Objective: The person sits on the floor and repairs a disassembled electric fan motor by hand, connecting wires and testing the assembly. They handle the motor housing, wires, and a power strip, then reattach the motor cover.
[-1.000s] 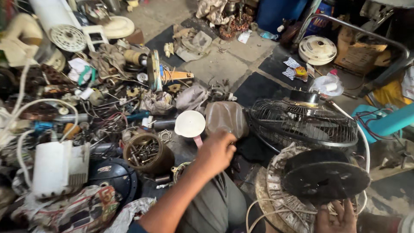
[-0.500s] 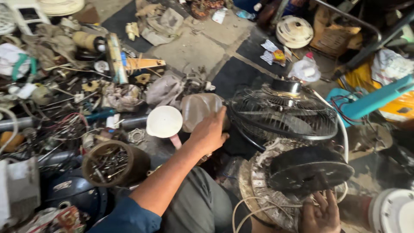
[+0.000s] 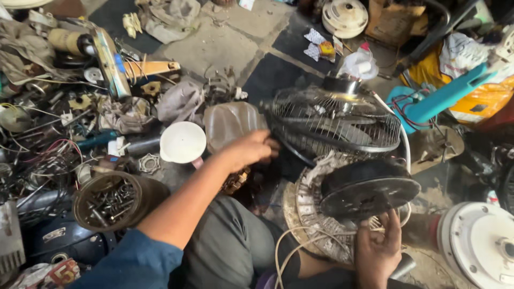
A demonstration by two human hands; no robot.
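A dismantled fan motor [image 3: 350, 200], its pale winding ring under a dark round cover, is sitting upright just in front of the person's knees. The right hand [image 3: 377, 251] is cupping its lower edge from below, fingers curled loosely around the rim and a white cord [image 3: 300, 249], seemingly steadying it so it cannot tip. The left hand [image 3: 249, 150] is reaching forward with fingers bent, touching the near edge of a wire fan guard [image 3: 334, 126] lying flat behind the motor; whether it is actually gripping the wire I cannot tell. Just left of that hand are lying a translucent plastic jug [image 3: 230, 123] and a white funnel [image 3: 183, 142]. Nearer the person, a round tin of screws [image 3: 107, 200] is standing within easy reach.
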